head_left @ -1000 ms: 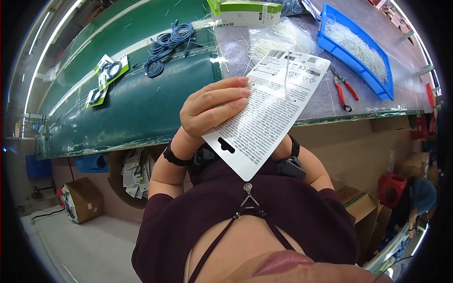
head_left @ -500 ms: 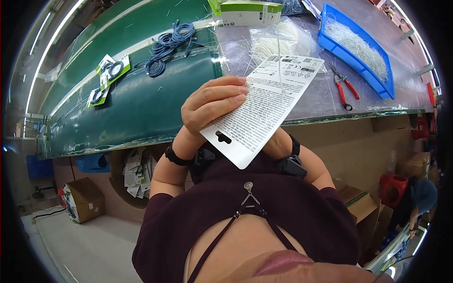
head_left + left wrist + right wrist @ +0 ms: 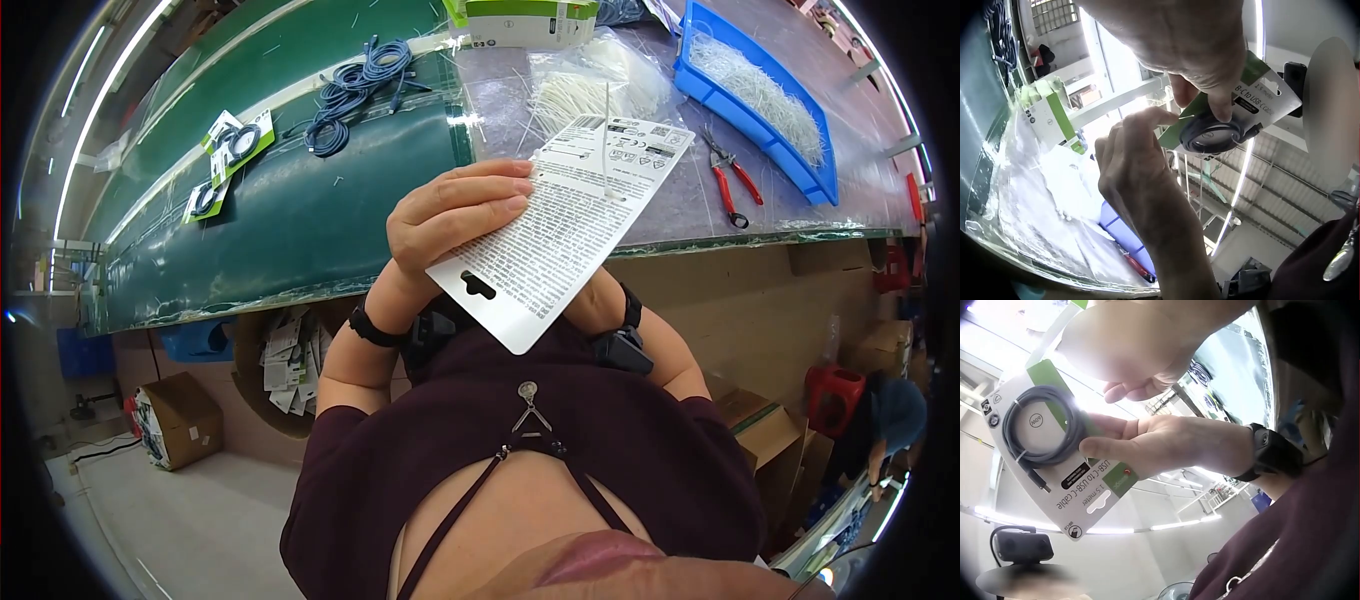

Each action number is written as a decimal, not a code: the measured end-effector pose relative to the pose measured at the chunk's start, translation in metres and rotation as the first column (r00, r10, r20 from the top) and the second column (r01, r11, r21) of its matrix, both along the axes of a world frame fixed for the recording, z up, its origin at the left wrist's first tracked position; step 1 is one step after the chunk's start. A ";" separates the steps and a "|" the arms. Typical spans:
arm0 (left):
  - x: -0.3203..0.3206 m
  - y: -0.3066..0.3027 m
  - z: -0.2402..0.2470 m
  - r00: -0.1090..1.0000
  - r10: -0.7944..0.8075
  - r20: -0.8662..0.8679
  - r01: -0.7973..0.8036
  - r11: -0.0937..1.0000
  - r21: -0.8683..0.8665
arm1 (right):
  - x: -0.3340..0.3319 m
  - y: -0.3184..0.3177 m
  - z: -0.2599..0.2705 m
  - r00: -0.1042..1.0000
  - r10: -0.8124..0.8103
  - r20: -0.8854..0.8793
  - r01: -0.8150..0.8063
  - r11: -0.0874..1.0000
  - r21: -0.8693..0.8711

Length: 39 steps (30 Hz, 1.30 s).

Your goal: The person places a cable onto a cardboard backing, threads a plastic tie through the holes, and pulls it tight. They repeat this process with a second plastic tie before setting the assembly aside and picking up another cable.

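Note:
My left hand [image 3: 455,220] grips a white and green cardboard package [image 3: 560,225], thumb on its front and fingers on its printed back. A coiled blue-grey USB-C cable [image 3: 1075,434] is mounted on the front. A thin white plastic tie [image 3: 606,140] sticks up from a hole in the card's back. My right hand [image 3: 1138,147] is on the front side, fingers bent at the card's edge, pinching a short white tie end. From above, the card hides most of that right hand [image 3: 598,300].
On the green table [image 3: 390,210] lie loose blue cables [image 3: 355,95] and carded cables [image 3: 238,145]. Farther right are a bag of white ties [image 3: 600,80], red-handled cutters [image 3: 733,180] and a blue bin [image 3: 750,95] of clear strands. A green-white box [image 3: 530,22] stands behind.
The card was lowered and tilted a little, then came slightly up and right. The white tie now reaches farther above the card's back than one second ago. Both hands stay around the card.

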<state>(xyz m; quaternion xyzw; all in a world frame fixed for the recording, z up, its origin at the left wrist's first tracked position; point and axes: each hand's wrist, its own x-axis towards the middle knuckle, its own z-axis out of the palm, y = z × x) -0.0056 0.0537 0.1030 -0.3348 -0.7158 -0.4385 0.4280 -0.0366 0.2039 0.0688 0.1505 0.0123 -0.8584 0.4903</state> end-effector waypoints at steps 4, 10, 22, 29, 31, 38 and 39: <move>0.000 0.001 0.002 1.000 -0.013 -0.013 0.013 1.000 0.001 | 0.005 0.007 -0.003 0.993 0.088 0.074 -0.081 0.993 -0.087; 0.001 0.003 0.005 0.998 -0.040 -0.046 0.039 0.999 -0.022 | 0.010 0.011 -0.018 0.985 0.063 -0.161 -0.070 0.997 -0.038; 0.001 0.005 0.001 0.996 -0.081 -0.032 0.081 0.997 -0.008 | 0.014 0.015 -0.037 0.673 0.080 -0.735 0.117 0.970 0.213; 0.008 0.008 0.004 0.998 -0.057 0.001 0.057 0.998 0.016 | 0.003 -0.005 -0.034 0.956 -0.078 -0.282 -0.005 0.959 -0.285; 0.009 0.007 0.004 0.998 -0.056 -0.006 0.056 0.998 0.008 | 0.003 -0.003 -0.040 0.923 -0.077 -0.377 0.013 0.986 -0.169; 0.008 0.001 0.000 1.000 0.024 0.002 -0.024 0.999 0.035 | 0.002 0.024 -0.050 0.579 -0.278 -0.766 0.391 0.920 -0.038; 0.010 0.001 -0.002 1.000 0.020 0.005 -0.021 0.999 0.035 | -0.001 0.027 -0.036 0.474 -0.299 -0.828 0.440 0.895 -0.071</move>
